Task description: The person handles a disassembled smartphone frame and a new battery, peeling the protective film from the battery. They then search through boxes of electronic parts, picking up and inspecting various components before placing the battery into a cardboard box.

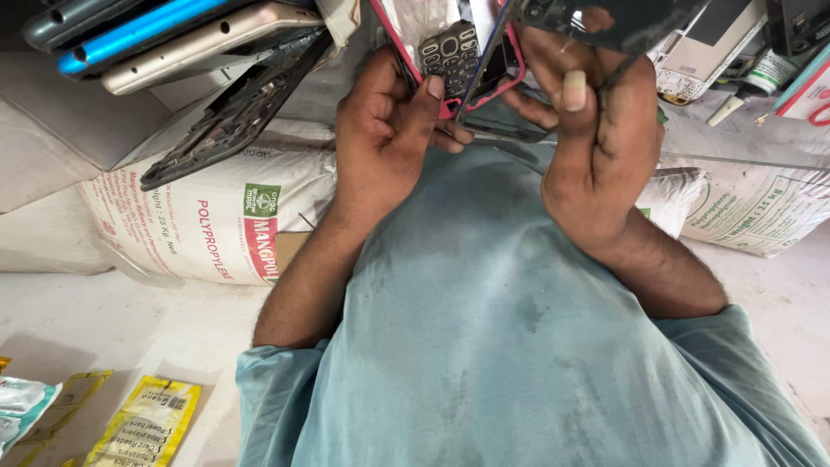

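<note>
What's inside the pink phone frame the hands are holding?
A grey keypad shows inside the pink phone frame, held between the left hand and right hand. Fingers and a dark frame cover the rest.

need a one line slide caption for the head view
Left hand and right hand pull a pink-edged keypad phone apart above white sacks.

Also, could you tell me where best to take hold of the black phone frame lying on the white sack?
Probably its lower free end, pinched across the two side rails, coming from the left: the black phone frame slopes up under the stacked phones, so that end is blocked.
</note>
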